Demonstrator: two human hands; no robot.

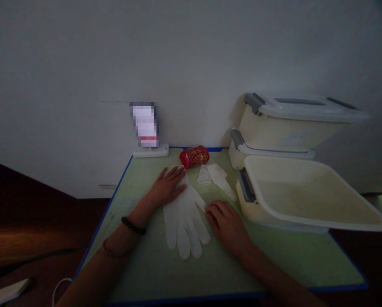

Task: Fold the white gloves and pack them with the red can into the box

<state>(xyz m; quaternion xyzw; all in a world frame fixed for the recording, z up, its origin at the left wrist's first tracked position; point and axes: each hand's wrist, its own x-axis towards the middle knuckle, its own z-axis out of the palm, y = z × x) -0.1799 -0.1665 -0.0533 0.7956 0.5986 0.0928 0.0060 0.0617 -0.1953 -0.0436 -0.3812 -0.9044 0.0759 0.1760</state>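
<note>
A white glove [186, 221] lies flat on the green table [140, 264], its fingers toward me and its cuff toward the wall. My left hand [168, 185] rests flat on the cuff end, fingers stretched out. At the glove's thumb tip on the right is my right hand [226, 224], its fingers bent and drawn together; the fingertips seem to pinch the thumb, though part of the contact is hidden. Another white glove [218, 177], crumpled and folded, lies beyond my right hand.
A red patterned roll [195, 156] lies near the wall. Behind it to the left, a lit phone [145, 123] leans on a white stand [151, 151]. On the right are an uncovered cream bin [306, 192] and stacked lidded bins [280, 128]. Blue edging [347, 260] borders the table.
</note>
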